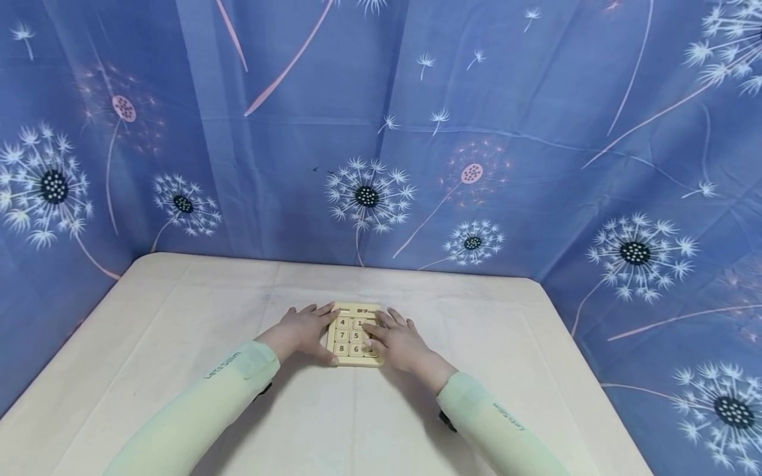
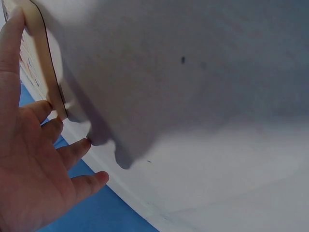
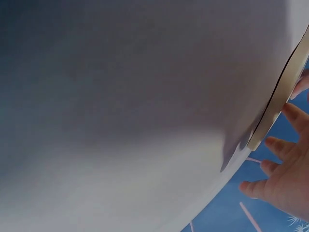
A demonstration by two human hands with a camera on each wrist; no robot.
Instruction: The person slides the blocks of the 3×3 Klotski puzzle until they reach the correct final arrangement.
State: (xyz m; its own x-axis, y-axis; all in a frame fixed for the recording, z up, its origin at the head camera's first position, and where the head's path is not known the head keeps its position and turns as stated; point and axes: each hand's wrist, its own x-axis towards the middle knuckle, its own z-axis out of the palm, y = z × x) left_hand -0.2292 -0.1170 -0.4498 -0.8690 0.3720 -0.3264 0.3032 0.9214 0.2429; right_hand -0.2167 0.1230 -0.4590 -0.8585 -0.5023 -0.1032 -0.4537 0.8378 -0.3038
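Note:
A pale yellow number slide puzzle (image 1: 357, 362) lies flat on the table, with tiles 4, 1, 7, 5, 8 and 6 readable. My left hand (image 1: 304, 332) rests along its left side, the thumb by the near corner and a fingertip by the far one. In the left wrist view, that hand's other fingers (image 2: 77, 150) spread beyond the frame's edge. From the right, my right hand (image 1: 405, 340) reaches over the board, its thumb and index finger on the tiles. It covers most of the right column. The right wrist view shows its fingers (image 3: 282, 147) spread beside the board's edge.
The puzzle stands on a table with a cream cover (image 1: 208, 317). Behind it and at both sides hangs a blue curtain (image 1: 286, 165) printed with dandelions. Pale green sleeves (image 1: 202, 403) cover both forearms.

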